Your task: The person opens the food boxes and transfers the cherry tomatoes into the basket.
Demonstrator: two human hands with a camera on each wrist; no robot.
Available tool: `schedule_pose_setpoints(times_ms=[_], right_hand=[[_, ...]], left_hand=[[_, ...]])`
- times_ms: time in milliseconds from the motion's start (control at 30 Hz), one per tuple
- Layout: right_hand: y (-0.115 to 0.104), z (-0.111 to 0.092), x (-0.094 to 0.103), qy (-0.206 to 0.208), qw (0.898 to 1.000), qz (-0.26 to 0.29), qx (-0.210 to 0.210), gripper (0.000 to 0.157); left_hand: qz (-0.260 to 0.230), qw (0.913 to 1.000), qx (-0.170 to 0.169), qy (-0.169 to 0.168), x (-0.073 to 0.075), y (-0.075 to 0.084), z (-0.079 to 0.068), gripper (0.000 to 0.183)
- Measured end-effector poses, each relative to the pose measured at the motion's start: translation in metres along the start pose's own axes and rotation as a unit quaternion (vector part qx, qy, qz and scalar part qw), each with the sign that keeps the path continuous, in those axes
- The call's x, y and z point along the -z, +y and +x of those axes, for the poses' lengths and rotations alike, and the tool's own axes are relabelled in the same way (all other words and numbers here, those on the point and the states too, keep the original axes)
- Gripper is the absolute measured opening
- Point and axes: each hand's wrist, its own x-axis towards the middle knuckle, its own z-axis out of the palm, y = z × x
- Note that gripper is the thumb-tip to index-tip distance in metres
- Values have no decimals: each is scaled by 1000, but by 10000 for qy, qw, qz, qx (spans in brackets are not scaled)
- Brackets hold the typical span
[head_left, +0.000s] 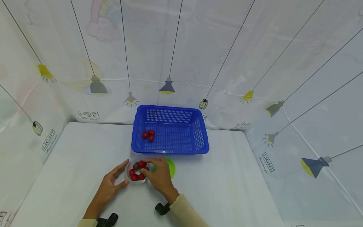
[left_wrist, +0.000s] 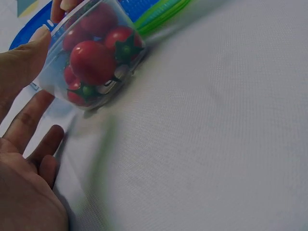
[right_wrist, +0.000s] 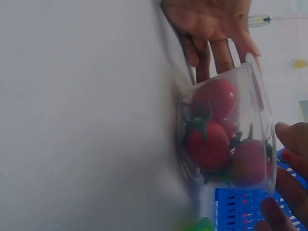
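Note:
A clear plastic container (head_left: 137, 182) with several cherry tomatoes (left_wrist: 92, 62), some with green calyxes, stands upright on the white table. My left hand (head_left: 109, 184) holds it from the left, thumb at the near side and fingers along the far side. Over the container's mouth, my right hand (head_left: 160, 175) pinches a cherry tomato (right_wrist: 289, 157) between thumb and fingers; those fingers partly cover it. A blue basket (head_left: 181, 153) lies beyond the container, with 3 red cherry tomatoes (head_left: 151, 138) at its left side.
Partly behind my right hand, a green lid (head_left: 171, 168) lies on the white table (head_left: 227, 189), close to the basket's near edge. White sheet walls (head_left: 181, 47) printed with hanging lamps rise at the back and sides.

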Motion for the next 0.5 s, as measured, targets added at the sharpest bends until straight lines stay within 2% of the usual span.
schedule_pose_setpoints(times_ms=[267,500], right_hand=[[2,3,-9,126,9985,-498,198,31],[0,6,-11,125,9981,-540,268,29]], left_hand=[[-112,9999,14,-26,0,-1,0,72],[-152,9998,106,-19,0,-1,1,73]])
